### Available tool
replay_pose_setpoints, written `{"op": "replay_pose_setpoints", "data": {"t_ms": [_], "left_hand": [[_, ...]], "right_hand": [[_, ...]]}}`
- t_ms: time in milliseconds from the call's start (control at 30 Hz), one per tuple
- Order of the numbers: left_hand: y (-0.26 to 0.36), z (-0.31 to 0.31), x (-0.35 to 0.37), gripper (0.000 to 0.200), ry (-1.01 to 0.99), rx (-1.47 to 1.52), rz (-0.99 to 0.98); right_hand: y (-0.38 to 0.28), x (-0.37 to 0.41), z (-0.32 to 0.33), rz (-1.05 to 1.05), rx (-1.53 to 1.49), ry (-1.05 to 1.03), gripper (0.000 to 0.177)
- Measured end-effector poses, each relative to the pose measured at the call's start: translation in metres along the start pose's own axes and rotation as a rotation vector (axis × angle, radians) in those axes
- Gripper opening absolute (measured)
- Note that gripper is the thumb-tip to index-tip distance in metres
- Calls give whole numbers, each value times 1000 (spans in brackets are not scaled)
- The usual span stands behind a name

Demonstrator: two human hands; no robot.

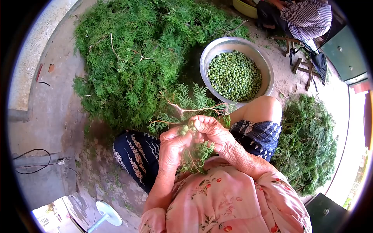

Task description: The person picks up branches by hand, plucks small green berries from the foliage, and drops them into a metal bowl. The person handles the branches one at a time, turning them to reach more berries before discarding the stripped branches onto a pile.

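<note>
A conifer sprig point(198, 101) with flat scaly leaves and brown twigs is held up in front of my chest. My left hand point(173, 147) is closed around it, with part of the foliage hanging below the fingers. Small pale green cones point(183, 131) show between my two hands. The bent fingers of my right hand point(213, 132) pinch at these cones; the fingertips partly hide what they grip. Just beyond my right hand stands a wide metal basin point(268, 79), holding many round green cones point(235, 75).
A large heap of green branches point(128, 58) lies ahead and to the left. Another pile of cut foliage point(307, 143) is at my right. A person in a checked shirt point(311, 17) sits at the upper right, near a yellow tub point(245, 9) and a small wooden stool point(307, 70).
</note>
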State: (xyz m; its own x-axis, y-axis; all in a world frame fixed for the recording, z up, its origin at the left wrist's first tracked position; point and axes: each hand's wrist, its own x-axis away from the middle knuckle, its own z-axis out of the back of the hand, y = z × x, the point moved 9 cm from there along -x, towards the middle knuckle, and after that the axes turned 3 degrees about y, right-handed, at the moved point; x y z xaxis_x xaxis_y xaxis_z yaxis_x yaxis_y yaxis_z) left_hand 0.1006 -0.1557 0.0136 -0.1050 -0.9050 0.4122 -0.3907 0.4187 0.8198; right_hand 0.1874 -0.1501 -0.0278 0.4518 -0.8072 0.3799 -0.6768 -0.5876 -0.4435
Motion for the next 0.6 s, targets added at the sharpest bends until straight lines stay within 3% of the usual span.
{"op": "replay_pose_setpoints", "data": {"t_ms": [133, 367, 467, 600], "left_hand": [[0, 6, -1, 8, 41, -49, -25], [3, 9, 0, 4, 115, -152, -108], [3, 9, 0, 4, 113, -95, -101], [5, 2, 1, 4, 60, -8, -65]], "right_hand": [[-15, 10, -2, 47, 232, 151, 14], [-24, 7, -8, 298, 436, 72, 10], [-18, 9, -6, 174, 277, 122, 10], [-11, 6, -5, 56, -10, 43, 12]]}}
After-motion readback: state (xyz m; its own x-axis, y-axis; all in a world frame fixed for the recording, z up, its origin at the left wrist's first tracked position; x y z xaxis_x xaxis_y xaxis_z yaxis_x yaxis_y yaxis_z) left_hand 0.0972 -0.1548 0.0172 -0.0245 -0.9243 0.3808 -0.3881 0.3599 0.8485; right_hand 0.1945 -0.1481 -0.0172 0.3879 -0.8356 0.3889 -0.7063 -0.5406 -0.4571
